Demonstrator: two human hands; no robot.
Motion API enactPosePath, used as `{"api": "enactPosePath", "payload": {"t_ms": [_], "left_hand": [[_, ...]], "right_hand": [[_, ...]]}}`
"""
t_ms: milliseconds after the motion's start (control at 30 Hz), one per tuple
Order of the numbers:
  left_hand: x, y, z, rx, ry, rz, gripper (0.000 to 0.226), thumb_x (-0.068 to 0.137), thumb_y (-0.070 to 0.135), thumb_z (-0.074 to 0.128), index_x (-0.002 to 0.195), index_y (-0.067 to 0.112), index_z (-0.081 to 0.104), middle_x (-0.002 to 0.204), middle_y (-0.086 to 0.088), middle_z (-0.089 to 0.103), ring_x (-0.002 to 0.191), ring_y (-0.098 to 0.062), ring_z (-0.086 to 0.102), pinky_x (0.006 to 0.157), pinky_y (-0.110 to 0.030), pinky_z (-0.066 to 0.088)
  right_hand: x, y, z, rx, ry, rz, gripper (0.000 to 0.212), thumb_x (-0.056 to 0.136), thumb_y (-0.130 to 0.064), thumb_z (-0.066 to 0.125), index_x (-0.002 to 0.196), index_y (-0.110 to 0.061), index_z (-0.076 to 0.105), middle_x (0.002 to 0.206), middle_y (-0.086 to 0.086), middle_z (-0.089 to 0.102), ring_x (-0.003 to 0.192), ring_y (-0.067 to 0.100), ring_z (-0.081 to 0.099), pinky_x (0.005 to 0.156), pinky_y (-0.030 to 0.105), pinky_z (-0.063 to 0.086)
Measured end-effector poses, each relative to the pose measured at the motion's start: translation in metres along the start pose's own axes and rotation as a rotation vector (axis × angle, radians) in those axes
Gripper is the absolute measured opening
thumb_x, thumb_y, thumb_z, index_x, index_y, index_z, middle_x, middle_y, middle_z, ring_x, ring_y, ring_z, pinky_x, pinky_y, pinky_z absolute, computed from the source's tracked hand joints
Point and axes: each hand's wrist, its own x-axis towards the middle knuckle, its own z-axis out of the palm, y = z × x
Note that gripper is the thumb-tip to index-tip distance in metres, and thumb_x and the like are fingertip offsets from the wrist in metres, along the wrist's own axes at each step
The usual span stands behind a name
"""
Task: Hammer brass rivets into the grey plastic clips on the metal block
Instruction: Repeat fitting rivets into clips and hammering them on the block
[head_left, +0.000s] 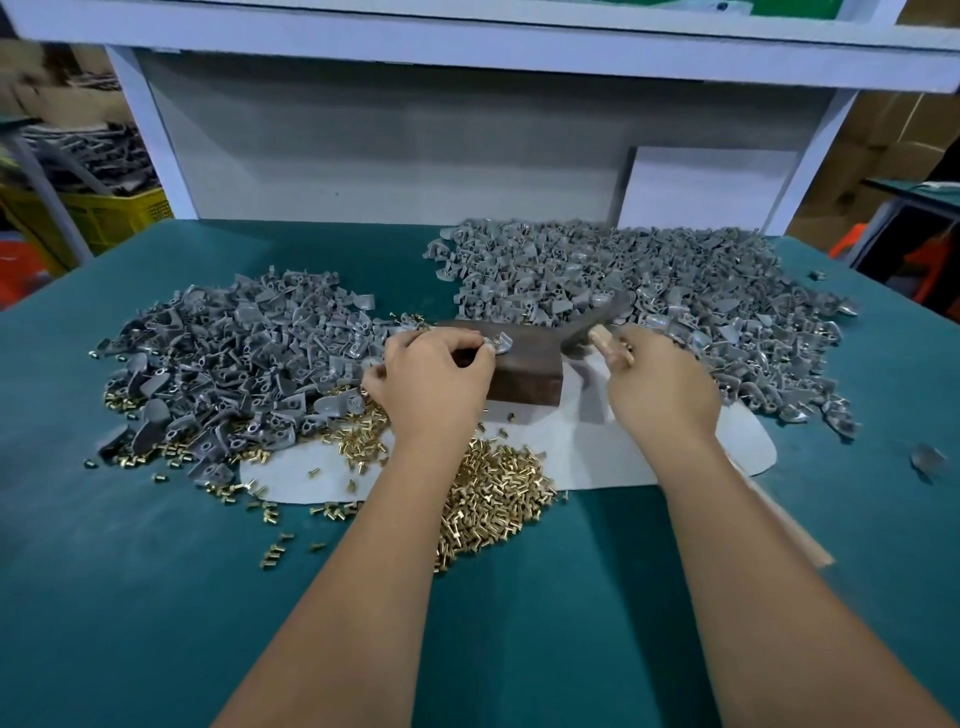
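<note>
Grey plastic, small and light, the clip (500, 344) sits on top of the metal block (511, 364), a brass rivet standing in it. The left hand (434, 371) pinches the clip at its near edge, fingertips curled tight around it. The right hand (657, 382) has its fingers wrapped round the wooden handle of the hammer (592, 327), whose blurred dark head hangs over the block's right end. Such a clip would likely skid or tip under a blow, so holding it low at the edge, fingers clear of the rivet, looks sensible. The block appears heavy and steady. Loose brass rivets (493, 493) lie heaped nearby, with clip piles (234, 353) on the green table (130, 597).
</note>
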Motion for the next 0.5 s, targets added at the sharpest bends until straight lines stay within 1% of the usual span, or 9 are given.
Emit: {"api": "enactPosePath", "payload": {"t_ms": [67, 133, 167, 200, 233, 300, 367, 433, 500], "left_hand": [[0.0, 0.001, -0.001, 0.009, -0.015, 0.015, 0.012, 0.089, 0.043, 0.064, 0.092, 0.038, 0.074, 0.092, 0.028, 0.054, 0.128, -0.012, 0.036, 0.109, -0.05, 0.019], [0.0, 0.002, -0.004, -0.029, -0.037, 0.036, 0.009, 0.089, 0.042, 0.065, 0.088, 0.038, 0.072, 0.096, 0.028, 0.059, 0.127, -0.01, 0.034, 0.109, -0.049, 0.018], [0.0, 0.002, -0.005, -0.078, -0.044, 0.049, 0.007, 0.088, 0.042, 0.066, 0.086, 0.039, 0.071, 0.099, 0.028, 0.062, 0.127, -0.008, 0.033, 0.109, -0.049, 0.017], [0.0, 0.003, -0.007, -0.143, -0.051, 0.064, 0.005, 0.087, 0.041, 0.069, 0.082, 0.04, 0.07, 0.101, 0.028, 0.063, 0.125, -0.005, 0.031, 0.109, -0.048, 0.016], [0.0, 0.003, -0.009, -0.21, -0.056, 0.085, 0.009, 0.086, 0.04, 0.071, 0.078, 0.043, 0.067, 0.1, 0.029, 0.063, 0.123, -0.003, 0.03, 0.11, -0.047, 0.016], [-0.001, 0.004, -0.012, -0.297, -0.072, 0.13, 0.02, 0.084, 0.036, 0.074, 0.073, 0.048, 0.062, 0.095, 0.031, 0.062, 0.121, -0.001, 0.029, 0.112, -0.047, 0.02], [-0.001, 0.006, -0.015, -0.325, -0.094, 0.165, 0.023, 0.084, 0.03, 0.075, 0.077, 0.048, 0.063, 0.094, 0.032, 0.061, 0.122, -0.005, 0.03, 0.112, -0.046, 0.025], [0.001, 0.005, -0.017, -0.361, -0.146, 0.171, 0.022, 0.085, 0.024, 0.074, 0.083, 0.045, 0.067, 0.097, 0.028, 0.063, 0.125, -0.01, 0.035, 0.111, -0.046, 0.03], [0.003, 0.003, -0.018, -0.432, -0.215, 0.158, 0.014, 0.086, 0.022, 0.07, 0.091, 0.035, 0.075, 0.105, 0.009, 0.069, 0.126, -0.021, 0.047, 0.108, -0.049, 0.038]], "right_hand": [[0.0, 0.005, 0.002, -0.067, 0.021, 0.016, 0.022, 0.094, -0.024, 0.046, 0.103, -0.025, 0.066, 0.087, 0.011, 0.064, 0.079, 0.031, 0.049, 0.063, 0.032, 0.037], [-0.002, 0.002, 0.004, -0.195, 0.135, -0.044, 0.025, 0.093, -0.024, 0.048, 0.106, -0.021, 0.069, 0.097, 0.014, 0.062, 0.095, 0.035, 0.049, 0.074, 0.037, 0.039], [-0.004, -0.002, 0.005, -0.199, 0.195, -0.093, 0.025, 0.093, -0.025, 0.049, 0.108, -0.019, 0.068, 0.102, 0.013, 0.061, 0.099, 0.034, 0.048, 0.079, 0.038, 0.039], [-0.007, -0.007, 0.005, -0.131, 0.225, -0.154, 0.026, 0.095, -0.028, 0.048, 0.109, -0.019, 0.068, 0.102, 0.01, 0.061, 0.099, 0.03, 0.048, 0.082, 0.038, 0.039], [-0.011, -0.014, 0.005, 0.014, 0.213, -0.214, 0.027, 0.097, -0.029, 0.046, 0.109, -0.019, 0.067, 0.1, 0.004, 0.061, 0.097, 0.024, 0.05, 0.081, 0.037, 0.041], [-0.021, -0.03, 0.006, 0.417, 0.087, -0.281, 0.026, 0.098, -0.031, 0.046, 0.111, -0.024, 0.067, 0.098, -0.009, 0.062, 0.094, 0.012, 0.055, 0.079, 0.029, 0.046], [-0.031, -0.046, 0.005, 0.761, -0.032, -0.282, 0.022, 0.096, -0.029, 0.052, 0.111, -0.027, 0.068, 0.101, -0.017, 0.066, 0.095, 0.004, 0.059, 0.081, 0.023, 0.048], [-0.036, -0.055, 0.005, 0.89, -0.097, -0.258, 0.016, 0.092, -0.022, 0.058, 0.1, -0.027, 0.07, 0.096, -0.015, 0.07, 0.092, 0.003, 0.063, 0.084, 0.027, 0.052], [-0.03, -0.058, 0.005, 0.847, -0.143, -0.22, 0.015, 0.09, -0.016, 0.061, 0.089, -0.027, 0.071, 0.088, -0.011, 0.071, 0.088, 0.007, 0.065, 0.085, 0.034, 0.054]]}}
